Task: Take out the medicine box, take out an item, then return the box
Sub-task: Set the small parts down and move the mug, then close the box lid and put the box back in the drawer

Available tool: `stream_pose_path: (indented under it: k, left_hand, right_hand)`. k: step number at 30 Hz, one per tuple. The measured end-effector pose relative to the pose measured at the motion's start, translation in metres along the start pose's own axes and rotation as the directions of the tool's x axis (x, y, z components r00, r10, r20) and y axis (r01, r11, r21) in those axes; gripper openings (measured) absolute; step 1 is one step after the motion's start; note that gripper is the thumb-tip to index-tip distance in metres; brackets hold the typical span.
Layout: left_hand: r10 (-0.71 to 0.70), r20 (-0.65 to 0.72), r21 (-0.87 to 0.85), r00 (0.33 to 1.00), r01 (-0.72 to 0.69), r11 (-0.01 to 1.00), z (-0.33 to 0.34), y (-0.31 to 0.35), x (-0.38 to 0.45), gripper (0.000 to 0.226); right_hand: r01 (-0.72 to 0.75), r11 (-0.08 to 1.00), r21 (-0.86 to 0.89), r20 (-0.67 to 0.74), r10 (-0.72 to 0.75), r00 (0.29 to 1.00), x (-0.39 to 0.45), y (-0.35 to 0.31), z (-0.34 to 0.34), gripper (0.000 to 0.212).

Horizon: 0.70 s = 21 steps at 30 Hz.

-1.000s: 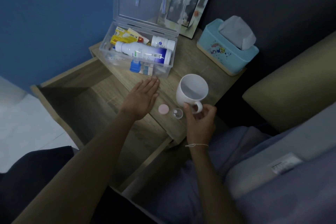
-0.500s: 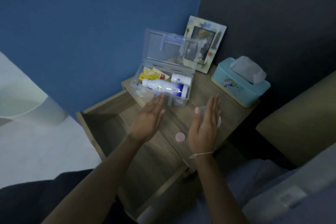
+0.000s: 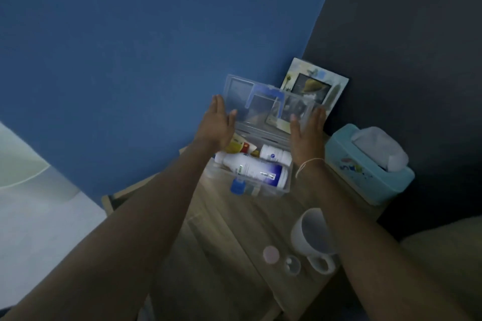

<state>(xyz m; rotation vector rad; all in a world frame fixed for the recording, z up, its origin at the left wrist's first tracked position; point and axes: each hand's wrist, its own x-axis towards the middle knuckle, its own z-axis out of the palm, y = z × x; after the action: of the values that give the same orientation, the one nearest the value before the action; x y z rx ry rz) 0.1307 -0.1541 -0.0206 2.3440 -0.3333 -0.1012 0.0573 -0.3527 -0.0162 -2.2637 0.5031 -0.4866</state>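
The clear plastic medicine box (image 3: 284,186) stands open on the wooden nightstand (image 3: 229,219), its lid (image 3: 260,101) upright. Inside lie a large white bottle (image 3: 253,168), a small white bottle (image 3: 275,155), a yellow packet (image 3: 236,146) and a blue-capped item (image 3: 238,186). My left hand (image 3: 217,125) holds the lid's left edge, thumb in front. My right hand (image 3: 307,133) holds the right edge the same way. A pink round cap (image 3: 271,254) and a small clear cup (image 3: 292,264) sit near the front of the nightstand.
A white mug (image 3: 311,232) stands beside the clear cup. A light blue tissue box (image 3: 365,172) sits at the right, a photo frame (image 3: 315,83) leans on the wall behind the lid. The open drawer's corner (image 3: 110,199) shows at left.
Both hands rose from the nightstand top to the lid's two side edges. My right hand left the mug a second ago. The camera tilted up towards the wall.
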Motion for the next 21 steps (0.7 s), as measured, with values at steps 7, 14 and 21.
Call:
stream_pose_path:
  k: [7,14,21]
  left_hand:
    - [-0.161,-0.046,-0.341,0.986,0.137,0.93,0.001,0.009,0.025,0.06]
    - [-0.313,-0.047,-0.65,0.949,0.209,0.73,-0.02,0.007,-0.006,0.076]
    - [-0.227,-0.025,-0.589,0.974,0.169,0.79,-0.027,-0.015,-0.051,0.069]
  right_hand:
    - [-0.435,0.627,0.646,0.147,0.457,0.877,0.045,0.0,0.007,0.071]
    - [-0.428,0.657,0.621,0.178,0.414,0.893,0.022,-0.002,-0.015,0.037]
    - [-0.218,0.842,0.493,0.277,0.085,0.957,-0.036,0.014,-0.034,0.029]
